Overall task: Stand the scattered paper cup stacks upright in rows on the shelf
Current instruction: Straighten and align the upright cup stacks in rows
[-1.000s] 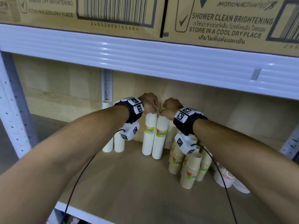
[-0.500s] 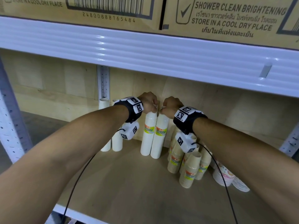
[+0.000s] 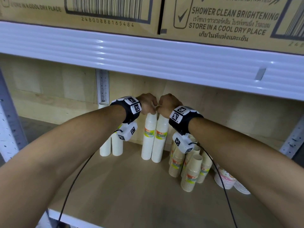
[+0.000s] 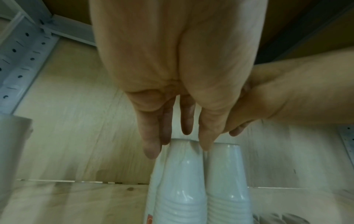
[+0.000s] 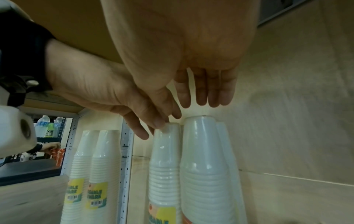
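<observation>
Two tall white paper cup stacks stand upright side by side near the shelf's back wall, the left stack [image 3: 148, 137] [image 4: 180, 181] [image 5: 164, 159] and the right stack [image 3: 161, 139] [image 4: 226, 174] [image 5: 205, 159]. My left hand [image 3: 151, 110] [image 4: 178, 145] reaches down with straight fingers, and its fingertips [image 5: 160, 123] touch the top of the left stack. My right hand [image 3: 162, 111] [image 5: 203, 103] hangs just above the right stack with straight fingers [image 5: 201, 94] and holds nothing. Two more white stacks [image 3: 111, 145] [image 5: 95, 166] stand upright further left.
Several brown cup stacks [image 3: 190, 168] stand clustered to the right, with piled bowls and plates [image 3: 228, 180] beyond them. The white upper shelf beam [image 3: 148, 55] hangs low over my wrists. A perforated post [image 3: 102, 86] runs up the back wall. Bare shelf board [image 3: 123, 186] lies in front.
Both hands stay at the tops of the same two white stacks, which stand where they were. Only the head view has shifted slightly.
</observation>
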